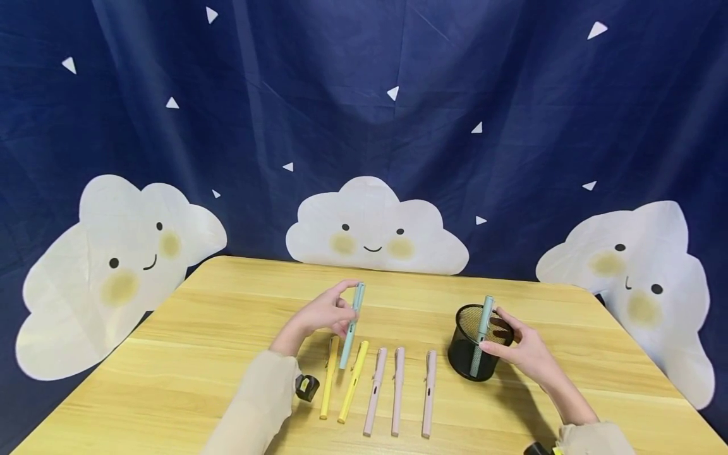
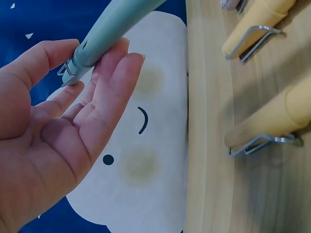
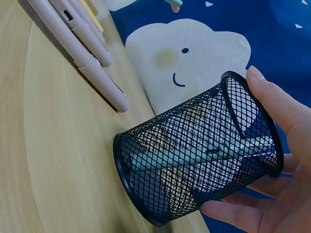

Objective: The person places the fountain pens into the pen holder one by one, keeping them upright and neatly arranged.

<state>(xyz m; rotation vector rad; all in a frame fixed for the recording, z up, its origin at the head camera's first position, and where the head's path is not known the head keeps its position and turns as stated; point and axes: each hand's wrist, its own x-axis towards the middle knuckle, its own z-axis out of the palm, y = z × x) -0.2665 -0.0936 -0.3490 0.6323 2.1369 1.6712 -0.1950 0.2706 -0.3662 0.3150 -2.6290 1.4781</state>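
Note:
My left hand (image 1: 327, 311) pinches a teal pen (image 1: 352, 325) between thumb and fingers, holding it up at a slant above the table. Its clip (image 2: 67, 73) shows near the fingertips in the left wrist view. Over on the right, my right hand (image 1: 526, 347) grips a black mesh pen cup (image 3: 194, 160), thumb at the rim and fingers along the side. Another teal pen (image 1: 485, 319) leans inside the cup, its top end sticking out above the rim in the head view. Through the mesh its lower part (image 3: 180, 158) shows too.
Between the hands lie two yellow pens (image 1: 352, 382) and three pink pens (image 1: 398, 392), roughly side by side on the wooden table (image 1: 244, 291). The left yellow one is close below my left hand. A dark blue curtain (image 1: 341, 126) with white clouds hangs behind the table.

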